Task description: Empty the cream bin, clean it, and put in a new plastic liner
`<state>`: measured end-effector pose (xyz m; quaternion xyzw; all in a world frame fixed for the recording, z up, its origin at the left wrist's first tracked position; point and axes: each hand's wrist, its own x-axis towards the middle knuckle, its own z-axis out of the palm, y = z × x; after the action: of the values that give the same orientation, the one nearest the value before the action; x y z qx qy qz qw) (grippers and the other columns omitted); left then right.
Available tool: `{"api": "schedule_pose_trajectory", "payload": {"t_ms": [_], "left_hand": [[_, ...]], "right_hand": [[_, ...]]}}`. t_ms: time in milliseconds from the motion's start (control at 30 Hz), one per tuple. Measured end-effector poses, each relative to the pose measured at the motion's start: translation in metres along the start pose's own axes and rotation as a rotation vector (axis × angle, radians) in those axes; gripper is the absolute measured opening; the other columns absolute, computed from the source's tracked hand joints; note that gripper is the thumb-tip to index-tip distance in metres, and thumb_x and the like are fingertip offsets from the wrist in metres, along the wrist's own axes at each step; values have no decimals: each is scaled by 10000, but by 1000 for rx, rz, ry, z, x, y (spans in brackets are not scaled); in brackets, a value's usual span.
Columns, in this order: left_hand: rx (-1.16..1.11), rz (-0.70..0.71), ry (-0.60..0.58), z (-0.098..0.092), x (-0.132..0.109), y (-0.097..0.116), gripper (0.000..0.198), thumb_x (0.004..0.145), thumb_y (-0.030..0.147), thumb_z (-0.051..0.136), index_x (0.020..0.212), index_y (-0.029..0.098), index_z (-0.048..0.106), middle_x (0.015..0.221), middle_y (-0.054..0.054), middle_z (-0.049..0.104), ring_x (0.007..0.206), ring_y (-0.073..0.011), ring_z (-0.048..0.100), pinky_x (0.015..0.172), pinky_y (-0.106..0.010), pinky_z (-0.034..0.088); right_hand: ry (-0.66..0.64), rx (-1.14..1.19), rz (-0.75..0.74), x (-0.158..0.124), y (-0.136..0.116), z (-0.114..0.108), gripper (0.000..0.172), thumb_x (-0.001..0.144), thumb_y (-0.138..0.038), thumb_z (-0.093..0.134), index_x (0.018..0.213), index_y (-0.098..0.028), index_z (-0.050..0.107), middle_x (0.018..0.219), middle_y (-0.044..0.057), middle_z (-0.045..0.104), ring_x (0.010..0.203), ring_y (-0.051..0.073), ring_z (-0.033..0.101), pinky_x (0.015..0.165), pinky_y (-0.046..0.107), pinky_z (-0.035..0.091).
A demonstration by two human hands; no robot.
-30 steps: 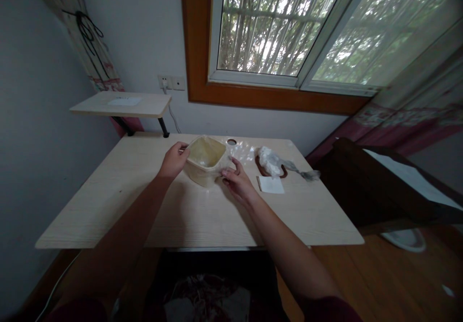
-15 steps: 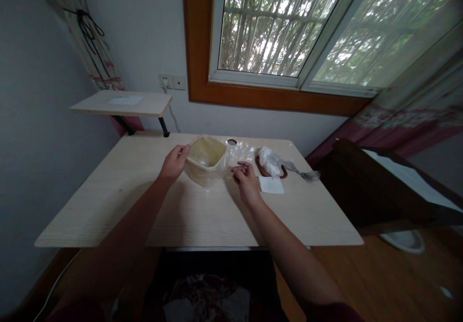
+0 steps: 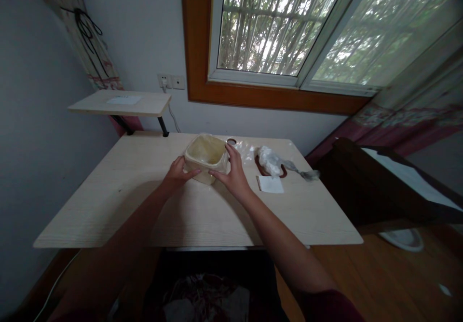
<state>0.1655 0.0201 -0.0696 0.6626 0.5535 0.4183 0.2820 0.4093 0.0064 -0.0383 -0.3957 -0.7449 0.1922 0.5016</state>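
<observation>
A squarish, cream-yellow container (image 3: 206, 164) stands on the desk, its mouth facing up. Thin clear plastic bag film covers its rim and hangs loosely down the outside. My left hand (image 3: 178, 174) grips the left side, thumb stretched along the front. On the opposite side my right hand (image 3: 233, 170) wraps the right edge, its thumb also on the front wall. The two thumbs nearly meet below the rim. Both hands press the film against the container. Undersides of the fingers are partly hidden behind it.
Right of the hands lie a crumpled clear plastic bundle (image 3: 271, 160) over a brown curved object (image 3: 284, 171), and a white square pad (image 3: 270, 185). A raised shelf (image 3: 144, 104) stands at the desk's (image 3: 289, 220) back left. A dark cabinet (image 3: 390, 191) is beyond the right edge.
My right hand has moved left from the loose bag film onto the container's right side. My left hand has slid lower, its thumb now across the front. The film now hangs closer to the container.
</observation>
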Motion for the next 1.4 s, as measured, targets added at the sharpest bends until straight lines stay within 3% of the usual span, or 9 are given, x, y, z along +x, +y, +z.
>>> {"api": "schedule_pose_trajectory", "payload": {"t_ms": [133,333,533,700,867,1000,1133,1267,1400], "left_hand": [[59,-16,-29,4,-1,-11,590,700,554,775,1136,173,662,1226,-139,639,1186,-320,610,956,-454,527],[86,16,-22,4,-4,-13,586,682,559,796,1135,205,679,1263,-132,618,1183,-310,600,946,-448,543],[10,39,39,-17,0,6,891,641,594,838,1403,226,559,1422,-157,489,1326,-339,529,1055,-501,511],[-174,124,-40,-32,15,23,954,707,556,818,1522,245,433,1575,-177,349,1474,-360,395,1167,-534,427],[-284,144,-102,-16,26,26,1017,684,508,856,1547,218,401,1605,-206,327,1472,-373,413,1183,-515,418],[-304,142,-61,6,25,22,1073,686,498,864,1584,234,339,1618,-203,344,1478,-358,413,1176,-482,429],[-339,120,-3,20,22,17,1129,694,478,871,1610,230,260,1618,-213,358,1460,-344,440,1159,-473,445],[-380,100,42,24,21,11,1123,676,466,890,1595,249,282,1584,-200,410,1435,-343,467,1131,-474,473],[-404,63,73,22,22,5,1114,643,463,910,1567,242,327,1528,-215,454,1379,-349,510,1064,-489,520]], "right_hand": [[13,-72,-56,-4,13,6,926,822,-502,801,1587,-359,299,1624,132,284,1524,348,278,1236,621,276],[-1,-51,-3,-9,30,5,922,833,-448,788,1598,-339,286,1582,139,363,1484,332,351,1221,594,307],[-47,21,30,-20,36,-5,945,790,-447,833,1581,-283,341,1544,158,465,1411,356,435,1173,583,350],[-27,10,31,-29,34,-17,817,811,-471,814,1519,-289,449,1495,151,512,1374,353,467,1132,580,394],[70,-17,-15,-29,27,-21,399,905,-420,715,1290,-336,653,1301,97,617,1257,305,540,1091,546,437],[8,-17,-26,-26,25,-14,209,918,-394,691,1107,-324,748,1174,91,653,1157,293,576,1060,530,453],[-39,-42,-40,-27,30,-6,146,941,-360,653,1024,-332,770,1102,78,667,1093,277,587,1002,511,473],[-98,-130,-157,-30,38,-4,142,961,-312,636,1022,-294,762,1047,84,690,1036,272,590,942,486,481],[-22,-173,-234,-33,39,-13,109,952,-221,601,915,-231,703,921,81,689,924,252,589,872,451,481]]}}
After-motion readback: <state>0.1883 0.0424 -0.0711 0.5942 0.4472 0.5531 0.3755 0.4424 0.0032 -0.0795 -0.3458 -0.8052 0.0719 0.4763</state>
